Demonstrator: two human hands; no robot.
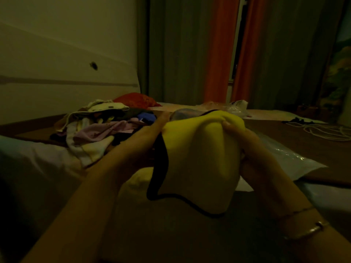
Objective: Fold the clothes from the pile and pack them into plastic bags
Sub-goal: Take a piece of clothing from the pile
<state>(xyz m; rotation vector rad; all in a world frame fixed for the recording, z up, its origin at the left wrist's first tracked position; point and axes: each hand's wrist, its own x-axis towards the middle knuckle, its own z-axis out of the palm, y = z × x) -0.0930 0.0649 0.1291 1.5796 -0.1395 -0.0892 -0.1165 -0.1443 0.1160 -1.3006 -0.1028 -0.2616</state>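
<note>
1. Clothes pile [98, 128] lies at the left on the brown bed cover [303, 149], a loose heap of cream, pink, purple and blue pieces with a red cloth [138, 100] at its far end, close to the pale headboard [66, 73].
2. Just right of the pile, the left hand [161, 120] reaches forward with its fingers stretched along the far left edge of a yellow garment [199, 158]. The fingertips are hidden behind the cloth, so I cannot tell whether they pinch it or only lie against it.
3. The yellow garment hangs in the middle, raised between both hands above the bed, with a dark trim [161, 168] running down its left side and curving under its lower edge.
4. The right hand [247, 147] grips the garment's upper right corner: the fingers are curled tight, with the cloth bunched between thumb and fingertips. Two thin bracelets [307, 224] sit on that wrist.
5. Behind and to the right of this hand, a clear plastic bag [292, 158] lies flat on the cover; another crumpled plastic bag [237, 109] sits farther back.
6. At the far right a white cord [326, 131] lies in loose loops, with orange curtains [220, 54] hanging behind.
</note>
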